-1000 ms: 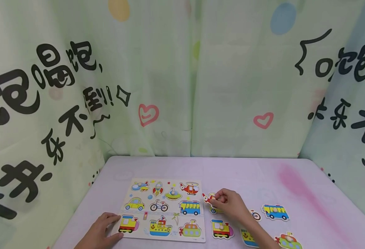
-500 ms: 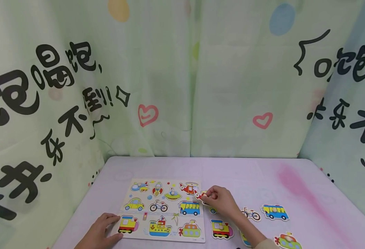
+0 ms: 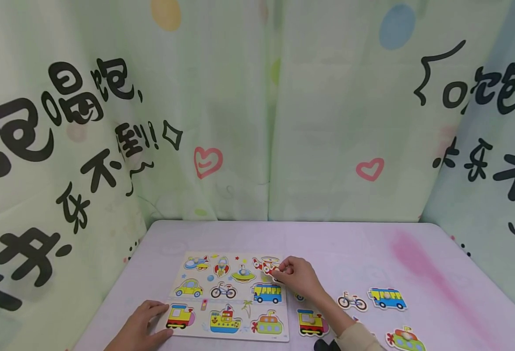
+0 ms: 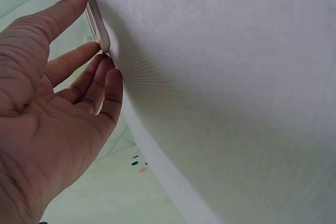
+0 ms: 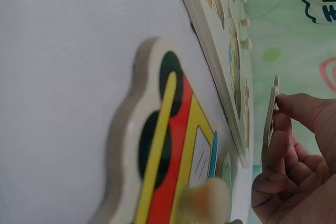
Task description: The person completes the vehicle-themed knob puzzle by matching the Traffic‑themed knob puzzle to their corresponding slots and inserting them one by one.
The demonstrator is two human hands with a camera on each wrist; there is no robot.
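My right hand (image 3: 300, 280) pinches a red helicopter puzzle piece (image 5: 269, 124) between thumb and fingers. In the head view the piece overlaps the printed helicopter at the top right of the wooden puzzle board (image 3: 240, 339); in the right wrist view it stands nearly edge-on. The board carries pictures of vehicles, among them a yellow car (image 3: 189, 287), a blue-and-yellow bus (image 3: 267, 293) and a ship (image 3: 225, 321). My left hand (image 3: 141, 326) touches the board's front left corner, fairly straight thumb and index finger against its edges (image 4: 97, 19).
Loose knobbed pieces lie right of the board: a train (image 3: 311, 322), a bicycle (image 3: 352, 302), a bus (image 3: 387, 298) and a submarine (image 3: 406, 339). Part of another piece shows behind my right wrist. A patterned curtain (image 3: 327, 122) stands behind the table (image 3: 336, 243).
My right hand has moved left and slightly away, carrying the helicopter piece from beside the board to over its top right. The bicycle piece is uncovered. My left hand stays at the corner.
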